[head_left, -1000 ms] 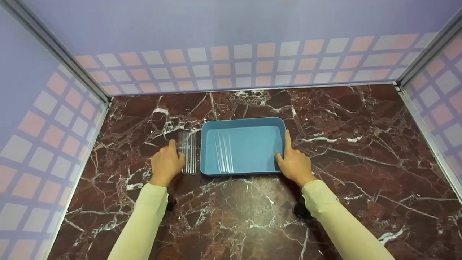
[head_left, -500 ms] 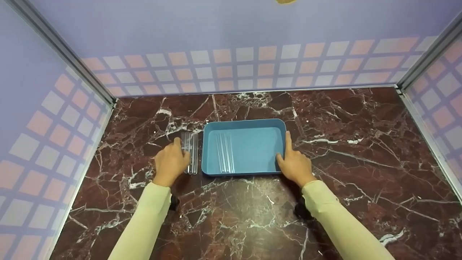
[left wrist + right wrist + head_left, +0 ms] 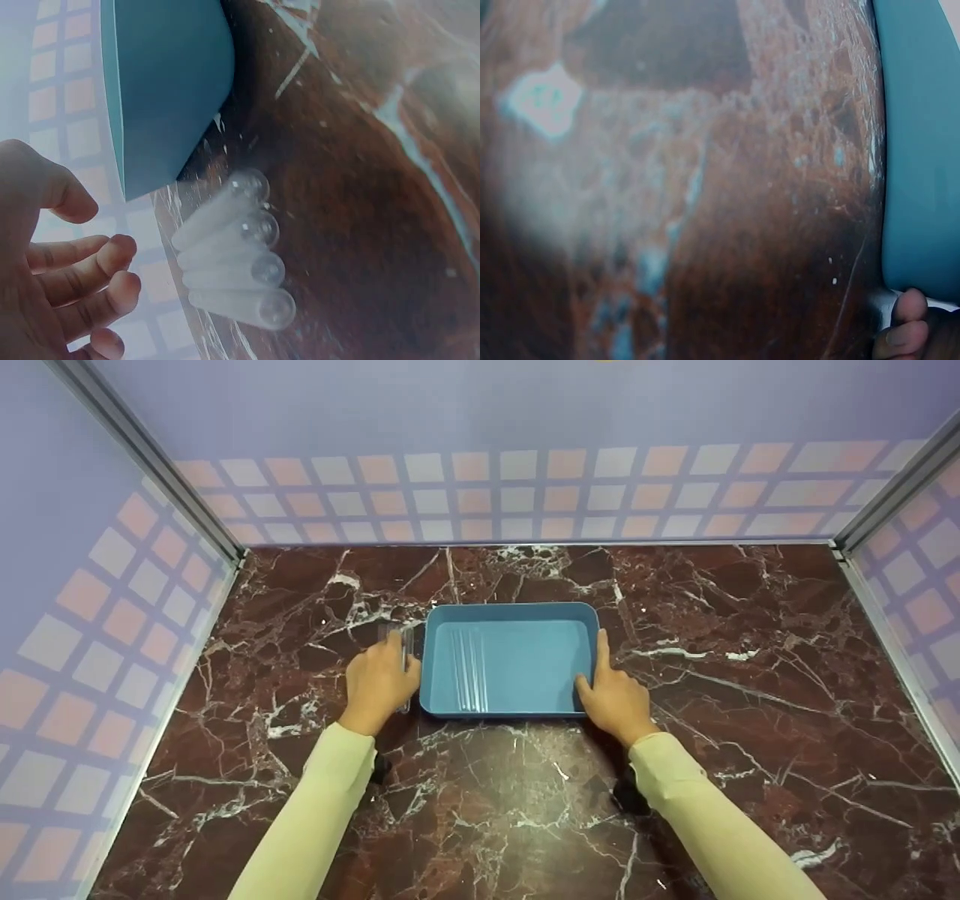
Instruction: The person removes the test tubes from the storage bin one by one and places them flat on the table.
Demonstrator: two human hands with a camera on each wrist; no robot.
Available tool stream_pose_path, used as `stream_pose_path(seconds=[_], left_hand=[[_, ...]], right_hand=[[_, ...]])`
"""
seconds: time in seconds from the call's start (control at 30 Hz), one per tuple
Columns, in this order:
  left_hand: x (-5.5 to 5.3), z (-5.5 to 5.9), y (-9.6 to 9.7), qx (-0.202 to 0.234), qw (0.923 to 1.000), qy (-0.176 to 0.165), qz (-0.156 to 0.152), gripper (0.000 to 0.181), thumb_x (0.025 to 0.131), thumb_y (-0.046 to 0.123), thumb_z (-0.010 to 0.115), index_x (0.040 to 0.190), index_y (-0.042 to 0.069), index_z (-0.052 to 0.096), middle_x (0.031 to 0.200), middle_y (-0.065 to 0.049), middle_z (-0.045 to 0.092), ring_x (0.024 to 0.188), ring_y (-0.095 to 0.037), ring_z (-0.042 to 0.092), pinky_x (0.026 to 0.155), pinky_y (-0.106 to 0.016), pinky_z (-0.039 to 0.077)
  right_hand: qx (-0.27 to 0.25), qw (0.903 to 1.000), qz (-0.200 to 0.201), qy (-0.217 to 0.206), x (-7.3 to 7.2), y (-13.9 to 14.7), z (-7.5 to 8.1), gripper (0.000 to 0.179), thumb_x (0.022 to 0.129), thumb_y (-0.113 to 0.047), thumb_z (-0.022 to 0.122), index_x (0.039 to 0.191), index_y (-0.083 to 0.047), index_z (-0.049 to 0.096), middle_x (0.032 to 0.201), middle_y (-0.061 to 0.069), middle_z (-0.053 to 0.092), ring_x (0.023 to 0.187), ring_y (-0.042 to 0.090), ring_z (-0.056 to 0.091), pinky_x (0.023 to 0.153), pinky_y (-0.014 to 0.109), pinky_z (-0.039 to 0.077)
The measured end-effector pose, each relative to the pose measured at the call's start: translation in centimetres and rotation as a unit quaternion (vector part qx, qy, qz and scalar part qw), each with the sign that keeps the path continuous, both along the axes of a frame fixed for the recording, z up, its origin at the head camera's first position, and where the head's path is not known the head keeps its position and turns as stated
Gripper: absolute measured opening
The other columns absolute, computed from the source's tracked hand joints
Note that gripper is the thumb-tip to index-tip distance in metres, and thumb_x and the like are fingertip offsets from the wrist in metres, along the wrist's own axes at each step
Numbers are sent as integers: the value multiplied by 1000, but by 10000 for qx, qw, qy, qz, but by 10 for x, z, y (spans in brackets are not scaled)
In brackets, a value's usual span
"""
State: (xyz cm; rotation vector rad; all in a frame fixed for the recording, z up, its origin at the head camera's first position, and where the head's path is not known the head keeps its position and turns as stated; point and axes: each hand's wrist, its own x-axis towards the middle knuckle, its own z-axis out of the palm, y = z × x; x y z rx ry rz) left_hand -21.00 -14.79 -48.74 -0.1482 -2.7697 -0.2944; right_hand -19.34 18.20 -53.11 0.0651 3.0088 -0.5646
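A blue tray lies in the middle of the table in the head view. Inside it, toward the left, several clear test tubes lie side by side. More clear glass test tubes, with rounded ends, lie on the table left of the tray, partly hidden under my left hand in the head view. That hand is above them with loosely bent fingers, apart from the tubes in the left wrist view. My right hand grips the tray's right side, thumb inside and index finger along the outer wall.
The tray stands on a dark red marbled table with white veins. Purple walls with pink and white squares, such as the back wall, enclose its far side and both sides.
My left hand has moved to the right, over the loose test tubes and closer to the tray. My right hand stays on the tray's right side. The view has shifted slightly.
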Motion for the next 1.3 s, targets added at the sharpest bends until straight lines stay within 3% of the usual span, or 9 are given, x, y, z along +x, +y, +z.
stream_pose_path(seconds=[0.23, 0.43, 0.7, 0.9, 1.03, 1.3], left_hand=[[-3, 2, 9, 56, 9994, 201, -281, 16, 76, 18, 55, 87, 8, 59, 59, -9, 57, 45, -28, 49, 43, -41, 36], [-5, 4, 18, 123, 9983, 334, -465, 14, 75, 18, 56, 85, 8, 60, 60, -8, 58, 50, -30, 54, 46, -42, 40], [-5, 2, 30, 199, 9973, 50, -701, 14, 77, 17, 56, 88, 10, 61, 58, -5, 59, 47, -24, 51, 44, -37, 39], [-3, -5, 37, 13, 9965, 78, -834, 14, 79, 20, 59, 89, 11, 63, 53, -4, 56, 39, -18, 42, 37, -32, 31], [-1, -10, 40, -79, 9966, -60, -817, 16, 80, 23, 60, 91, 11, 64, 54, -4, 59, 36, -14, 36, 34, -28, 24], [1, -17, 46, -371, 9970, -255, -630, 25, 81, 35, 60, 89, 12, 64, 54, -4, 57, 38, -17, 41, 34, -31, 26]], right_hand=[[-15, 10000, -29, 51, -1, -2, 3, 79, 90, -45, 41, 147, -18, -6, 73, 19, 65, 53, 28, 56, 47, 40, 38], [-8, 9999, -60, 83, -2, -1, 4, 78, 90, -45, 41, 147, -18, -5, 76, 20, 66, 57, 30, 58, 50, 42, 41], [-15, 9999, -69, 96, -2, 3, 3, 79, 89, -44, 42, 147, -17, -5, 75, 21, 65, 57, 30, 58, 51, 43, 41], [-32, 9999, -87, 48, -1, 3, 2, 78, 90, -44, 41, 147, -18, -4, 76, 20, 65, 57, 30, 58, 50, 43, 41], [-34, 9999, -106, 55, -1, 1, 1, 78, 90, -44, 41, 148, -19, -4, 78, 22, 66, 58, 31, 59, 51, 44, 42], [-71, 9999, -153, 6, -1, -1, 0, 79, 89, -44, 42, 147, -21, -6, 83, 22, 67, 64, 33, 61, 56, 47, 43]])
